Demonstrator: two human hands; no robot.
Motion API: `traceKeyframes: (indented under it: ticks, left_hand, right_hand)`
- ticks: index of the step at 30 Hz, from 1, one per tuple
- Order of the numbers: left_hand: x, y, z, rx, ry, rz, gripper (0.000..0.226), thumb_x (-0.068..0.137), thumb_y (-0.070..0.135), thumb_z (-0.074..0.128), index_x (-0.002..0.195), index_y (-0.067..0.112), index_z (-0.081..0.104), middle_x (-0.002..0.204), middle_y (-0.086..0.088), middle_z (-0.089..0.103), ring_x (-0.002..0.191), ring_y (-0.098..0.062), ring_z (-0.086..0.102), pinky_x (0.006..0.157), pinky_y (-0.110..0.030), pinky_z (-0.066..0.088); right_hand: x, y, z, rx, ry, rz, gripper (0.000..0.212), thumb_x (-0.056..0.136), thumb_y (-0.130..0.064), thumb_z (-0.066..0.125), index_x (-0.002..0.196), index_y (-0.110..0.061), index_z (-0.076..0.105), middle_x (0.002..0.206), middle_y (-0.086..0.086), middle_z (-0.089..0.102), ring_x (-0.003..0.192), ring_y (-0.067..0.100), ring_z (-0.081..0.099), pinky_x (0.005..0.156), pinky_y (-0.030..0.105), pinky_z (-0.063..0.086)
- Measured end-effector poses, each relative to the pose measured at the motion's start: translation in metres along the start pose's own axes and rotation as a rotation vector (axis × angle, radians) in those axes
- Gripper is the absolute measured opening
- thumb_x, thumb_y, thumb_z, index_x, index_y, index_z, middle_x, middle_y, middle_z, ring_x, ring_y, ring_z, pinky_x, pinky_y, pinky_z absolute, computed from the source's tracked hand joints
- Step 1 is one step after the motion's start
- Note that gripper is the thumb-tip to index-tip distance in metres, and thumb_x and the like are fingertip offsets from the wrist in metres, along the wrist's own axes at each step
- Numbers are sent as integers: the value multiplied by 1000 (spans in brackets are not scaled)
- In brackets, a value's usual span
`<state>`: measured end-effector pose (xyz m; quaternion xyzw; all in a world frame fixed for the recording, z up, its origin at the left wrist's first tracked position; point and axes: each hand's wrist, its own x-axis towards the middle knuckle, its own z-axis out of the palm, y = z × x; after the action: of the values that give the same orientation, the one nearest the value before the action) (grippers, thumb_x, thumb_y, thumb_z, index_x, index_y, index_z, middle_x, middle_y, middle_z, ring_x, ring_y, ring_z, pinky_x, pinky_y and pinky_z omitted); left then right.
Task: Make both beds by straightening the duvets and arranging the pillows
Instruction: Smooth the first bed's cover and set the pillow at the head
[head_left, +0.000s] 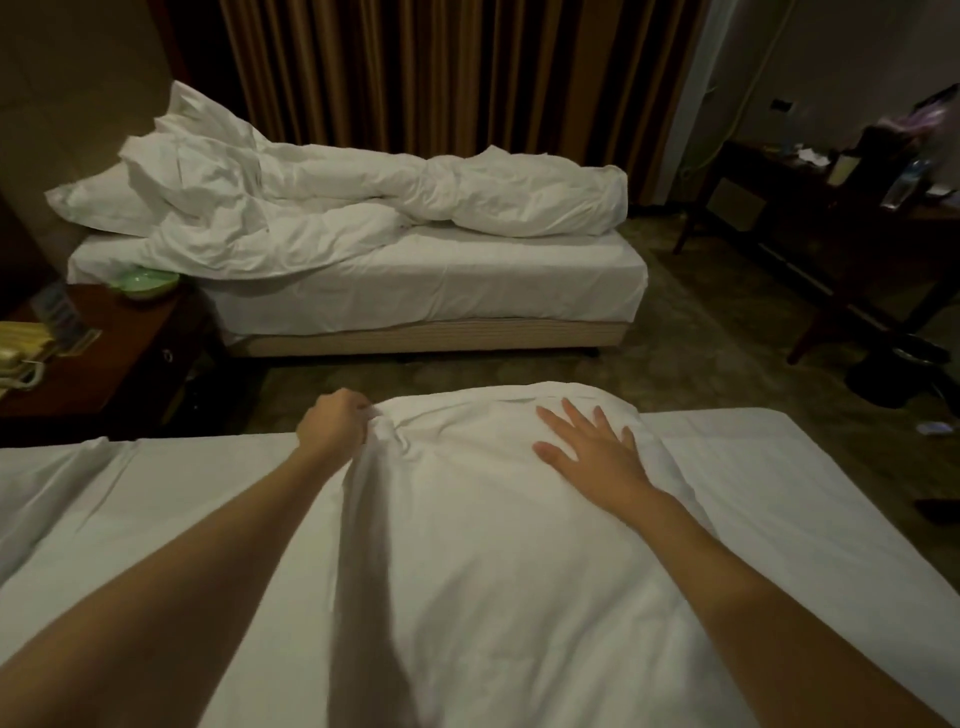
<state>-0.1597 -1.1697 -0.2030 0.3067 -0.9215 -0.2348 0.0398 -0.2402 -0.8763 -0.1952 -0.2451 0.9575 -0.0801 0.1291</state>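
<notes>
Dim hotel rm, brown curtains (441, 78) across 12 o'clock, patterned carpet (701, 332) btwn two beds. Near bed (156, 519) fills the bottom of view w/ a white sheet. On it, centre, lies a white pillow (493, 519), long axis running 6 to 12 o'clock, far end at the bed's edge. Left hand (332, 423) clenched round a bunch of the pillow's fabric at its far-left corner, approx 11 o'clock of the pillow. Right hand (592, 447) flat, fingers spread, pressing on the pillow's top near 1 o'clock. Far bed (467, 291) at 12 o'clock: crumpled duvet (363, 208) heaped along it, second pillow (98, 205) at its left end, partly under the duvet. Nightstand (104, 358) at 9 o'clock w/ phone (21, 364) on it. Dark desk (831, 218) at 2 o'clock, clutter on top too blurred to tell.
</notes>
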Motion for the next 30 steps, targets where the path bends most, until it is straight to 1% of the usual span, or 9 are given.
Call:
traceKeyframes:
  ticks: [4, 7, 9, 14, 17, 21, 24, 26, 30]
  left_hand:
    - [-17, 60, 15, -52, 210, 247, 34, 97, 21, 47, 129, 27, 56, 118, -4, 64, 103, -23, 60, 90, -39, 47]
    - [-35, 102, 45, 158, 78, 398, 43, 99, 47, 33, 138, 33, 44, 139, 1, 50, 129, -19, 44, 113, -43, 21]
    - [-26, 104, 67, 200, -6, 404, 46, 99, 52, 27, 140, 34, 39, 144, 2, 45, 134, -19, 37, 116, -46, 11]
    - [10, 83, 94, 49, 35, 297, 37, 100, 45, 29, 109, 22, 57, 107, -1, 62, 99, -19, 56, 95, -38, 35]
    - [11, 67, 114, 22, 112, 254, 42, 101, 45, 27, 98, 20, 61, 98, 1, 63, 87, -15, 53, 81, -31, 29]
    - [10, 51, 130, -56, 131, 156, 48, 102, 45, 23, 105, 22, 65, 98, 1, 68, 83, -13, 56, 75, -29, 32]
    - [22, 47, 123, -86, 259, 200, 46, 101, 44, 29, 93, 20, 67, 89, -2, 68, 74, -14, 52, 68, -28, 32]
    - [45, 53, 108, -101, 421, 249, 46, 100, 43, 35, 78, 15, 65, 76, -6, 66, 69, -24, 58, 62, -31, 32]
    - [79, 46, 110, -57, 468, 233, 47, 99, 42, 38, 75, 14, 67, 70, -4, 60, 65, -22, 52, 62, -31, 31]
  right_hand:
    - [16, 9, 5, -21, 5, 8, 60, 93, -62, 17, 148, -46, 0, 160, -11, -7, 147, 19, -9, 117, 50, -7]
    - [26, 15, 3, -1, 0, -19, 58, 95, -58, 17, 148, -43, -1, 160, -11, -7, 147, 14, -8, 118, 46, -8]
    - [35, 22, 1, 25, 27, -14, 58, 96, -56, 18, 149, -41, 0, 160, -11, -5, 147, 12, -6, 116, 43, -8]
    - [64, 48, 1, 98, 111, 60, 62, 95, -59, 27, 150, -35, 15, 160, -7, 9, 147, 14, 4, 118, 46, -1]
    - [78, 52, 6, 128, 144, 108, 64, 91, -63, 38, 144, -29, 33, 152, -2, 32, 141, 20, 25, 117, 44, 16]
    - [88, 54, 23, 62, 102, 164, 64, 84, -70, 46, 130, -26, 51, 132, -1, 53, 122, 21, 46, 102, 37, 36]
    - [101, 44, 10, 85, 153, 174, 60, 78, -75, 49, 105, -24, 63, 105, -2, 66, 98, 19, 59, 83, 32, 44]
    - [120, 38, -11, 59, 255, 132, 56, 76, -76, 50, 80, -21, 58, 85, -4, 62, 83, 18, 58, 70, 30, 40]
    - [168, 34, 3, 227, 232, 117, 56, 72, -76, 56, 75, -20, 55, 86, -2, 62, 87, 20, 58, 76, 33, 45]
